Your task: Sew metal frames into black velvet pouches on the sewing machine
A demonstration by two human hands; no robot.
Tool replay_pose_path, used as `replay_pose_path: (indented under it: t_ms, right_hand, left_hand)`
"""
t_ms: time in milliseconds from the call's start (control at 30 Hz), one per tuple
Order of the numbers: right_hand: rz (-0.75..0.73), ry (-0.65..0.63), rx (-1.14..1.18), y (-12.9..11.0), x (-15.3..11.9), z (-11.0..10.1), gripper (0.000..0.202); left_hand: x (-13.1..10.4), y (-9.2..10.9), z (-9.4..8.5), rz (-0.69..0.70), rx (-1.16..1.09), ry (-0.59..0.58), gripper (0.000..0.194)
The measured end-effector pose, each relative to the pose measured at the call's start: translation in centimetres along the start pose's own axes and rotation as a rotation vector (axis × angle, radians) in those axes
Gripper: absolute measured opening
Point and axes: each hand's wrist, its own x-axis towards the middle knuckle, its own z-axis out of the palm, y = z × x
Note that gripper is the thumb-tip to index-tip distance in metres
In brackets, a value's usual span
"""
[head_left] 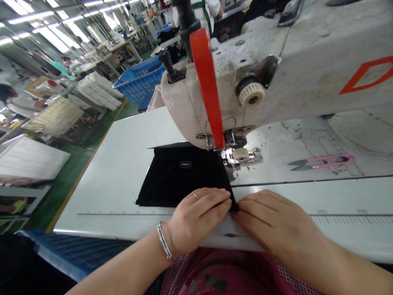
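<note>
A piece of black fabric (172,182) with a small dark label (185,164) lies flat on the white table of a sewing machine (196,94). Its right edge runs up to the presser foot (241,155). My left hand (199,217) rests over the near right part of the fabric, its fingers together on the edge. At the near right corner, my right hand (273,221) pinches the fabric between thumb and fingers. The two hands' fingertips almost meet there.
Pink-handled thread snips (325,161) lie on the machine bed to the right. A printed ruler scale (129,215) runs along the table's near edge. Behind the table stands a blue plastic basket (141,82). Other people work at tables farther back.
</note>
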Motion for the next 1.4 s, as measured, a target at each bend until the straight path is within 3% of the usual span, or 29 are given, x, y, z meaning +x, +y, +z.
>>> replay_pose_path:
  t_ms: [433, 700, 933, 1400]
  right_hand:
    - [0.071, -0.062, 0.077, -0.2, -1.1, -0.2, 0.021]
    - [0.065, -0.010, 0.073, -0.5, 0.0, 0.3, 0.017]
    - [0.035, 0.030, 0.079, -0.1, 0.5, 0.3, 0.024]
    - [0.018, -0.150, -0.037, 3.0, 3.1, -0.2, 0.021]
  left_hand:
    - [0.1, -0.9, -0.1, 0.074, 0.001, -0.069, 0.026]
    - [0.0, -1.8, -0.2, 0.099, -0.028, -0.047, 0.021]
    - [0.3, -2.2, -0.3, 0.086, -0.037, -0.026, 0.020]
    - [2.3, -6.4, -0.3, 0.127, -0.001, -0.015, 0.018]
